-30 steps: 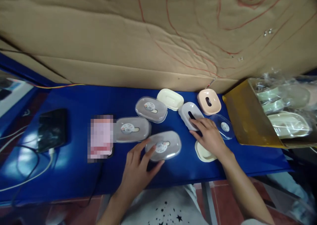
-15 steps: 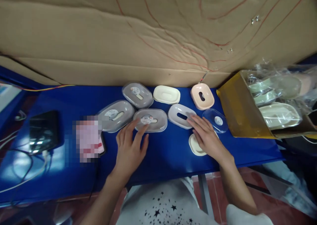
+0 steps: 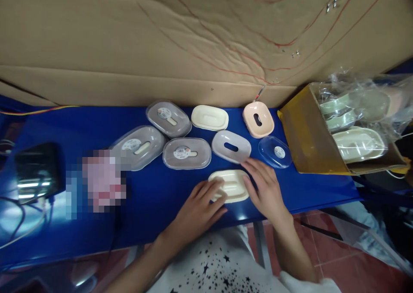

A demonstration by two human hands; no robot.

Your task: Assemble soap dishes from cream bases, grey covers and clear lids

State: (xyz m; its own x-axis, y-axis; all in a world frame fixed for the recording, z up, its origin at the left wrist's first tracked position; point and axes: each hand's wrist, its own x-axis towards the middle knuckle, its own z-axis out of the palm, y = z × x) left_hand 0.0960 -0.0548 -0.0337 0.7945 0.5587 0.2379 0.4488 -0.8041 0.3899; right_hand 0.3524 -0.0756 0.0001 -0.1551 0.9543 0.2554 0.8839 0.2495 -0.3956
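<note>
A cream oval soap dish tray lies at the table's front, between my two hands. My left hand is at its left end, with open, slightly blurred fingers over the rim. At the tray's right end is my right hand, open, its thumb by the rim and its fingertips near a grey soap dish insert with a slot. Whether either hand presses on the tray, I cannot tell. Several grey soap dishes under clear lids, one of them the nearest grey lidded dish, lie to the left.
Further back are another cream tray and a peach square dish. A clear lid lies beside a cardboard box of wrapped dishes. A black device with cables and a blurred-out pink item are at left.
The front cream tray now sits further left, more exposed. My left hand has left the grey lidded dish and come right and down to the tray. My right hand has moved slightly lower.
</note>
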